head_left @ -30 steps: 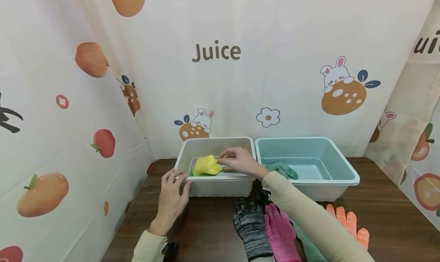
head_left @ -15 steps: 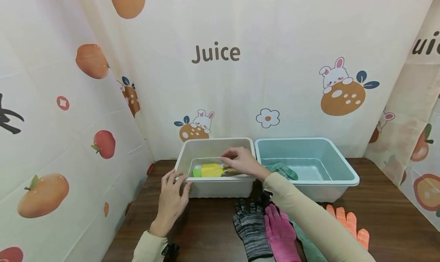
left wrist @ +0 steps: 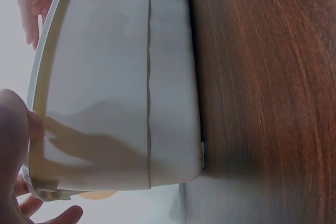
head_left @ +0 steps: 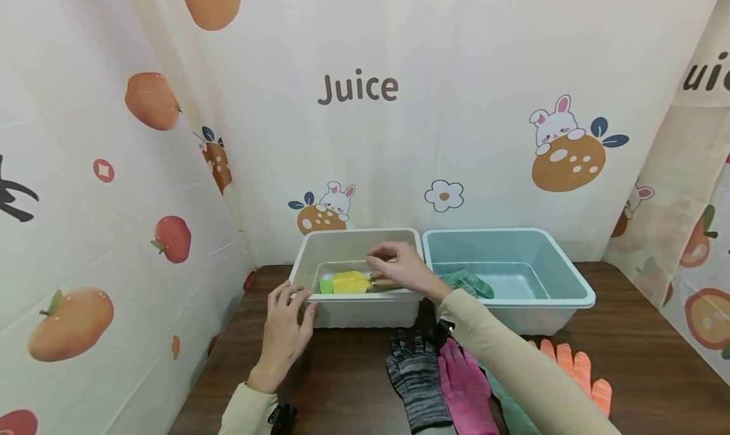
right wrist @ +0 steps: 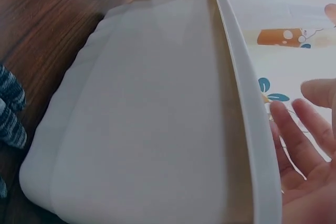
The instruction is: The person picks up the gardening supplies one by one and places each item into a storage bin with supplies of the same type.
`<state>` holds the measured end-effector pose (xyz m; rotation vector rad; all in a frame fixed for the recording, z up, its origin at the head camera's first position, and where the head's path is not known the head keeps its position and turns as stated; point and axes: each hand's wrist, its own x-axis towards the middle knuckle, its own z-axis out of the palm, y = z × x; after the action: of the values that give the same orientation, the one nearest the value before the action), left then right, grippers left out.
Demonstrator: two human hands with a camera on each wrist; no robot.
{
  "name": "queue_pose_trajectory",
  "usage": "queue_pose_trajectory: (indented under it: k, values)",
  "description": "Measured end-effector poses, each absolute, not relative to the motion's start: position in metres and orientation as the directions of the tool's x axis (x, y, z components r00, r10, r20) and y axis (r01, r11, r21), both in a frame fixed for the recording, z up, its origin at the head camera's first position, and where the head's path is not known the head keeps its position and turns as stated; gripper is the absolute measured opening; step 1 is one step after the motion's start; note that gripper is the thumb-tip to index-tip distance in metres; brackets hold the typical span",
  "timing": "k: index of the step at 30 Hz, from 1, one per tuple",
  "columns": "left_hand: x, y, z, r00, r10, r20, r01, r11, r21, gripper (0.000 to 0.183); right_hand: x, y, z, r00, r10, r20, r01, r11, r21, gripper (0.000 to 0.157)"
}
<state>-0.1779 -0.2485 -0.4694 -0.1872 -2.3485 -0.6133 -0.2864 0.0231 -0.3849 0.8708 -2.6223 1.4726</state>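
My left hand [head_left: 285,333] grips the front left corner of the white bin [head_left: 367,311]. Its thumb presses the outer side of the rim in the left wrist view, with fingers past the corner. Inside the bin lies a yellow garden trowel [head_left: 349,283] with a wooden handle. A bright green tool end [head_left: 326,286] shows at its left; a second wooden handle lies alongside. My right hand [head_left: 406,270] hovers over the bin's right side, above the handles. In the right wrist view its fingers are loosely bent, thumb apart, with nothing visible between them.
A light blue bin [head_left: 513,276] stands directly right, holding a green striped glove [head_left: 469,283]. On the table's front part lie a grey striped glove [head_left: 419,378], a pink glove [head_left: 467,387], a green one [head_left: 510,409] and an orange one [head_left: 576,368], partly under my right arm.
The yellow trowel, tilted at my right fingers a second ago, now lies flat in the white bin. My right hand has let go of it and shifted slightly right. The left hand stayed.
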Motion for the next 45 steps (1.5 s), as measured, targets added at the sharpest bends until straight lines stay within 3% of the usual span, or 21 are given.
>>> queue_pose_trajectory:
  k: [18, 45]
  values:
    - [-0.180, -0.250, -0.469, -0.754, -0.033, 0.656, 0.288, 0.881, 0.376, 0.023, -0.269, 0.041, -0.380, -0.856, -0.367, 0.365, -0.458, 0.210, -0.863, 0.020]
    - [-0.179, -0.250, -0.469, -0.750, -0.034, 0.660, 0.292, 0.879, 0.376, 0.024, -0.253, 0.057, -0.397, -0.868, -0.323, 0.378, -0.450, 0.184, -0.874, 0.022]
